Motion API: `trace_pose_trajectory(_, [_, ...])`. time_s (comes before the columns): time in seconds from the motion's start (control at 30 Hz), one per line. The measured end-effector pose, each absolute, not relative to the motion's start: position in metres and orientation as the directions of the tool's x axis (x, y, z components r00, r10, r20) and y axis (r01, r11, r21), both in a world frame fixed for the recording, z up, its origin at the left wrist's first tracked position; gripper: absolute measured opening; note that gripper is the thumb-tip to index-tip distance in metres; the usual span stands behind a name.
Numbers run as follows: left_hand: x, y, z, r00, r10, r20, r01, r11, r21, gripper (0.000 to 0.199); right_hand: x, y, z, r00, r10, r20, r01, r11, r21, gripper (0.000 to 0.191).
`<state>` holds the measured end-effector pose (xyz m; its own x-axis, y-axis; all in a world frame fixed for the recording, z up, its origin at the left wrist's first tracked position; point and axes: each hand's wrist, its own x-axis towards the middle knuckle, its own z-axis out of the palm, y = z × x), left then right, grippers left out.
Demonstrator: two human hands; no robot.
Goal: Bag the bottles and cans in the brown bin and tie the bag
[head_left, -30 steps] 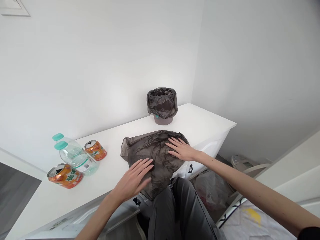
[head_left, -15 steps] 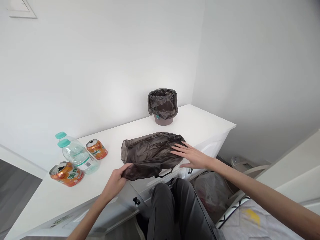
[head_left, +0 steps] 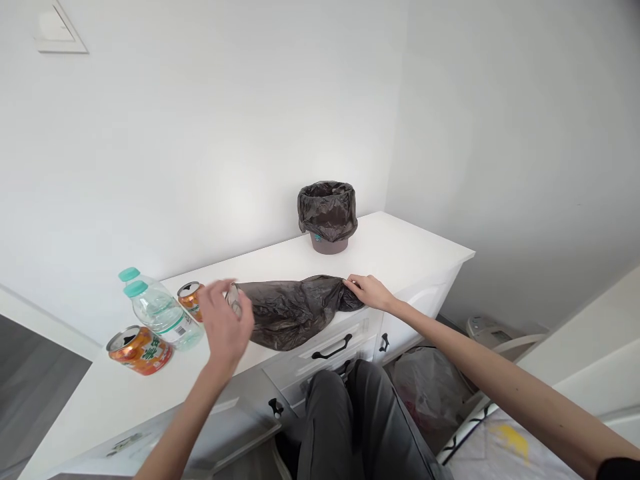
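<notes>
A dark, translucent garbage bag (head_left: 295, 313) stretches crumpled along the front edge of the white cabinet top. Slightly blurred, my left hand (head_left: 225, 327) curls its fingers and thumb around the bag's left end. At the other end, my right hand (head_left: 367, 292) pinches the gathered plastic between thumb and fingers. Behind the bag stands a small brown trash bin (head_left: 329, 245), its rim lined with a similar dark bag (head_left: 327, 213).
Left of my left hand stand an orange soda can (head_left: 140, 350), clear plastic bottles (head_left: 165, 313) with teal caps and a second orange can (head_left: 190, 297), partly hidden. Drawer handles (head_left: 333, 347) project from the cabinet (head_left: 415, 247) front. A clear plastic bag (head_left: 427, 387) sits below, to the right.
My left hand has moved up and left with the bag's left end. My right hand has gone from spread on the bag to pinching its right end. The bag is narrower and more bunched.
</notes>
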<state>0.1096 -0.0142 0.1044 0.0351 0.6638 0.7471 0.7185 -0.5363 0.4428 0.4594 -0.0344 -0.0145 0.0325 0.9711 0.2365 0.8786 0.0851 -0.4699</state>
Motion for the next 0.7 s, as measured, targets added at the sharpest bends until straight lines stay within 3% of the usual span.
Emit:
trace_pose_trajectory(0.07, [0.123, -0.035, 0.096, 0.226, 0.691, 0.686, 0.753, -0.571, 0.327, 0.032, 0.456, -0.030, -0.014, 0.061, 0.976, 0.210, 0.896, 0.039, -0.442, 0.044])
trace_pose_trajectory(0.13, [0.131, -0.050, 0.083, 0.406, 0.781, 0.475, 0.778, -0.568, 0.268, 0.048, 0.454, -0.029, -0.015, 0.075, 0.977, 0.200, 0.901, 0.020, -0.434, 0.042])
trace_pose_trajectory(0.2, [0.136, -0.054, 0.070, 0.451, 0.848, 0.278, 0.810, -0.520, 0.271, 0.060, 0.452, -0.030, -0.015, 0.077, 0.977, 0.198, 0.901, 0.017, -0.433, 0.041])
trace_pose_trajectory(0.27, [0.142, -0.052, 0.062, 0.399, 0.897, 0.188, 0.826, -0.441, 0.350, 0.060, 0.451, -0.032, -0.015, 0.078, 0.977, 0.198, 0.902, 0.015, -0.431, 0.041])
trace_pose_trajectory(0.37, [0.158, -0.047, 0.060, 0.366, 0.917, 0.158, 0.708, -0.385, 0.592, 0.050, 0.448, -0.034, -0.016, 0.078, 0.978, 0.194, 0.904, 0.012, -0.427, 0.039])
trace_pose_trajectory(0.47, [0.176, -0.045, 0.057, 0.435, 0.883, 0.177, 0.450, -0.383, 0.807, 0.064, 0.446, -0.036, -0.015, 0.073, 0.980, 0.185, 0.904, 0.013, -0.427, 0.038])
trace_pose_trajectory(0.57, [0.183, -0.043, 0.043, 0.467, 0.869, 0.163, 0.415, -0.378, 0.827, 0.083, 0.446, -0.037, -0.014, 0.067, 0.981, 0.180, 0.902, 0.017, -0.431, 0.038])
trace_pose_trajectory(0.7, [0.160, -0.033, 0.020, 0.387, 0.899, 0.205, 0.556, -0.405, 0.725, 0.066, 0.447, -0.043, -0.012, 0.068, 0.978, 0.196, 0.895, 0.027, -0.444, 0.038])
